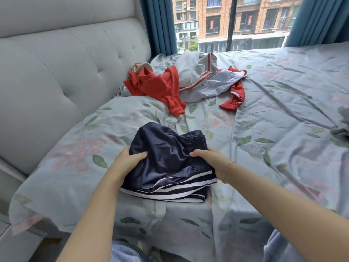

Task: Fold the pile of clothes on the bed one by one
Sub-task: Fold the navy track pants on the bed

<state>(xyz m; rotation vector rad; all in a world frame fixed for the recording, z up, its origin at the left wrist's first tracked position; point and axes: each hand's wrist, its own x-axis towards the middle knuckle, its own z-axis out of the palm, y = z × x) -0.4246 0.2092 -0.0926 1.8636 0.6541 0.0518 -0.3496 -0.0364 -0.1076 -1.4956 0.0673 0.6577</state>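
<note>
Left hand (130, 159) and right hand (209, 157) each grip a side of the half-folded navy shorts (170, 163), fingers curled tight on cloth, apparently to keep the layers aligned on the bed (273, 120).

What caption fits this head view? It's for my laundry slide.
Both hands, left hand and right hand, grip folded navy shorts on the floral bed.

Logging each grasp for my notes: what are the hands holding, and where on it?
Both hold the folded navy shorts: left hand at its left edge, right hand beside the waistband.
</note>
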